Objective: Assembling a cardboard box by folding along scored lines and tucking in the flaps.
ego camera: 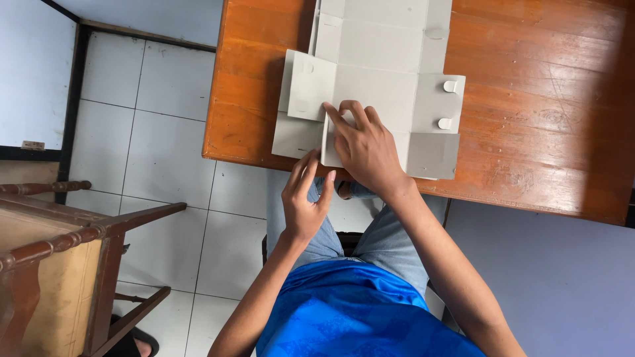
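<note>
Cardboard point(370, 79) flat on bench point(529, 145), mostly unfolded: right hand point(364, 149) fingers spread pressing a crease, left hand point(304, 201) fingers together lifting the near flap; remaining flaps unraised.

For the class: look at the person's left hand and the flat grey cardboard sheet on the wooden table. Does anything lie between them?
Nothing visible does. The left hand is at the near edge of the cardboard sheet, fingertips at its flap. The right hand presses flat on the sheet beside it, not between them.
</note>
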